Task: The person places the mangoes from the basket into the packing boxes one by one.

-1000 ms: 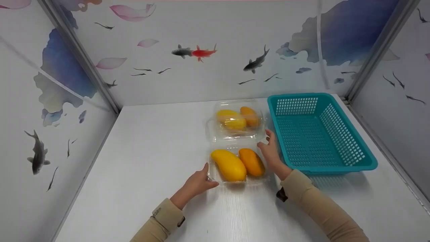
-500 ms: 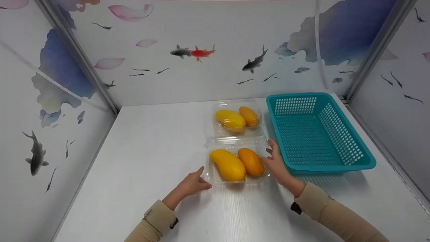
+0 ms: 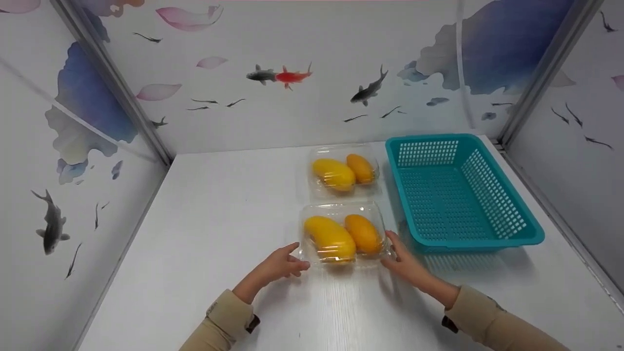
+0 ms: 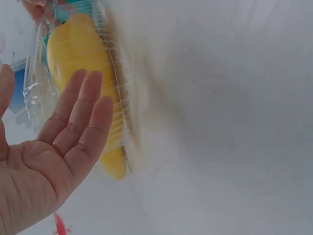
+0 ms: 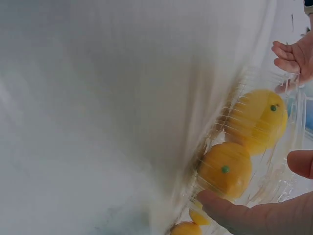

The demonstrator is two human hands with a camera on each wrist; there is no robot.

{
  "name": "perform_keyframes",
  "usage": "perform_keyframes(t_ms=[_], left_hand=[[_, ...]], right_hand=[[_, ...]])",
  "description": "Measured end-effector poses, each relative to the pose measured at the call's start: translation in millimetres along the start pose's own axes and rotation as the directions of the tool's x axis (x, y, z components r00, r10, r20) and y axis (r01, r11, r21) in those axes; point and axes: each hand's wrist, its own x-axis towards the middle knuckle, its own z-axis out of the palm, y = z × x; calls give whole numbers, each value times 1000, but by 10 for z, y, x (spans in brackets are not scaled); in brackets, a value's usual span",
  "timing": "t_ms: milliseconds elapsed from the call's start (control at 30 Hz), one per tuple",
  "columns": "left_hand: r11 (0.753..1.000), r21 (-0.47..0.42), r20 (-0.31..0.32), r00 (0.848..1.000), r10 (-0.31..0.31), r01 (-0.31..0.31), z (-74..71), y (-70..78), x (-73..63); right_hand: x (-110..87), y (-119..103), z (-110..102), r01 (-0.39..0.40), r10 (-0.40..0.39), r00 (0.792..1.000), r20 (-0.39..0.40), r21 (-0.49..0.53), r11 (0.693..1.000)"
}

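Observation:
A clear plastic clamshell box lies at mid-table with its lid folded down over two mangoes, a large yellow mango and a smaller orange-yellow mango. My left hand is at the box's front left corner; in the left wrist view its fingers are fairly straight beside the box wall. At the right side is my right hand, with a fingertip against or very near the plastic in the right wrist view. Whether the lid edge is fully snapped cannot be told.
Just behind stands a second clear clamshell box, lid down, with two mangoes in it. A teal plastic basket stands close on the right, near my right hand. Printed wall panels bound the white table at the back and sides.
The near box's lid has come forward and down over its mangoes. My right hand has moved from the lid hinge toward the front right corner. My left hand drew back slightly left.

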Motion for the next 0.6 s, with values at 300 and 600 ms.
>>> perform_keyframes(t_ms=[300, 600], left_hand=[[992, -123, -22, 999, 37, -39, 43, -31, -1], [976, -218, -49, 999, -19, 8, 115, -11, 61]], right_hand=[[21, 101, -10, -63, 79, 992, -99, 153, 986], [75, 113, -17, -137, 173, 978, -115, 272, 953]])
